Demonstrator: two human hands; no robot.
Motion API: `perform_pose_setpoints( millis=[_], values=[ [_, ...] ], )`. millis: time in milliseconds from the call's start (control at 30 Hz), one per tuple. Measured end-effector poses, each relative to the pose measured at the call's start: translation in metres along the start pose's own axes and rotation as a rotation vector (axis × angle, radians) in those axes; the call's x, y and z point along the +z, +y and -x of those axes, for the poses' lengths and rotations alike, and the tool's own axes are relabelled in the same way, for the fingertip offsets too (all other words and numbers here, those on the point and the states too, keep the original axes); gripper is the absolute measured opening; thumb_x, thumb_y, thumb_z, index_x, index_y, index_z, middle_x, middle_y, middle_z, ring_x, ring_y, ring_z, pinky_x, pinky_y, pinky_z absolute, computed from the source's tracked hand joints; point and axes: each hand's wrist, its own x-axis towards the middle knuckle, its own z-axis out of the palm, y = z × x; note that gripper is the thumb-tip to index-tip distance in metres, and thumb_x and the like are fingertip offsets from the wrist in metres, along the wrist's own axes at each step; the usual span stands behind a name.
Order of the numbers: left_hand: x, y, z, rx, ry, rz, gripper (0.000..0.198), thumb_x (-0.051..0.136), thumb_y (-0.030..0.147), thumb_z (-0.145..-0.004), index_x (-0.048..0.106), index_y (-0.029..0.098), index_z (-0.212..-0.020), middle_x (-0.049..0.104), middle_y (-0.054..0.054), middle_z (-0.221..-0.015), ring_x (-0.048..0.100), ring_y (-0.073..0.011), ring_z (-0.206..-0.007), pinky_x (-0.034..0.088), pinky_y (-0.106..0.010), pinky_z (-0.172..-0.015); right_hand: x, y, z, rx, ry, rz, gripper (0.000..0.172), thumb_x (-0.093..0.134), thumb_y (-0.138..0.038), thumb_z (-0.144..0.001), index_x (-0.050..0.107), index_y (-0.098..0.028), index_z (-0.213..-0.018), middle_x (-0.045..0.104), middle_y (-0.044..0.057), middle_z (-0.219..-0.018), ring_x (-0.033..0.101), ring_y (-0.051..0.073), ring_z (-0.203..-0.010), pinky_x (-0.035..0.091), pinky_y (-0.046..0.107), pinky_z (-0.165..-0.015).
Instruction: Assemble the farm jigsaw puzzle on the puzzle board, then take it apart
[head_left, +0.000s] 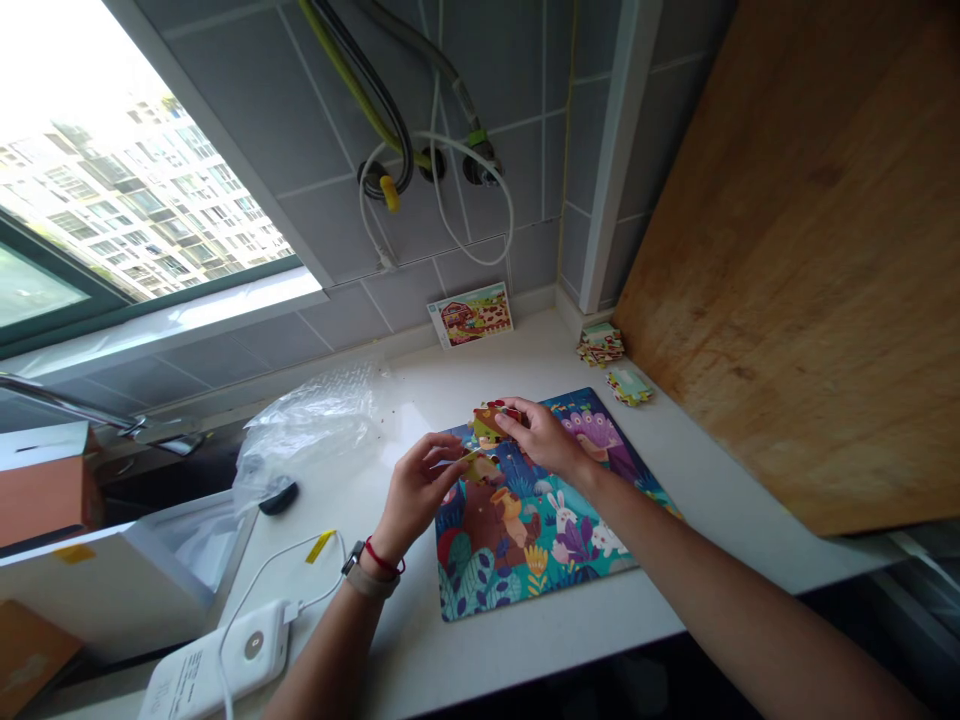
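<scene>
My left hand [424,486] pinches a yellow-green jigsaw puzzle piece [481,467] between thumb and fingers. Close by on the right, my right hand [541,437] is closed on several puzzle pieces [491,425] in brown, red and green. Both hands are over an animal jigsaw puzzle [517,590] that lies assembled on the white counter, with rabbits, a bear-like animal and a peacock on it. My hands and right forearm cover parts of the picture. Against the wall leans a farm picture card [474,316].
Two stacks of puzzle pieces, the farther stack [600,344] and the nearer stack [629,387], lie by the wooden board [787,260]. A crumpled plastic bag [311,425] is on the left. A white power bank [225,660] with a cable sits at the front left, near a box [135,570].
</scene>
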Motion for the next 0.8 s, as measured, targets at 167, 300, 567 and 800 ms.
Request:
perform_pose_setpoints(
  millis=[167,300,567,800],
  values=[
    [-0.002,-0.001,-0.005,0.029,0.195,0.152,0.041,0.09,0.036,-0.081,0.066,0.02,-0.11,0.071,0.0,-0.087,0.075,-0.017,-0.086,0.066,-0.032,-0.082,0.004,-0.004,0.004,-0.019,-0.151,-0.034,0.043,0.076,-0.05,-0.088,0.08,-0.019,-0.118,0.082,0.01,-0.118,0.076,0.029,-0.11,0.059,0.044,-0.101],
    [0.0,-0.005,-0.006,0.035,0.306,0.198,0.035,0.091,0.035,-0.08,0.066,0.02,-0.099,0.071,0.0,-0.09,0.074,-0.0162,-0.088,0.065,-0.029,-0.08,0.005,-0.003,0.006,-0.012,-0.217,-0.052,0.045,0.077,-0.049,-0.086,0.081,-0.019,-0.119,0.081,0.011,-0.122,0.077,0.031,-0.111,0.061,0.046,-0.099],
    [0.012,-0.01,0.003,0.131,0.332,0.062,0.031,0.083,0.034,-0.09,0.066,0.022,-0.112,0.076,-0.006,-0.111,0.08,-0.0238,-0.102,0.068,-0.038,-0.091,0.005,-0.007,0.01,-0.037,-0.337,0.017,0.044,0.076,-0.046,-0.089,0.079,-0.021,-0.125,0.082,0.007,-0.118,0.077,0.028,-0.104,0.061,0.041,-0.094],
    [0.018,-0.015,0.004,0.17,0.293,0.0,0.034,0.076,0.037,-0.097,0.062,0.022,-0.125,0.073,-0.012,-0.131,0.073,-0.0327,-0.125,0.064,-0.049,-0.106,0.009,-0.006,0.015,-0.12,-0.283,0.196,0.037,0.076,-0.034,-0.089,0.079,-0.023,-0.124,0.081,0.01,-0.12,0.076,0.029,-0.109,0.057,0.044,-0.099]
  ],
)
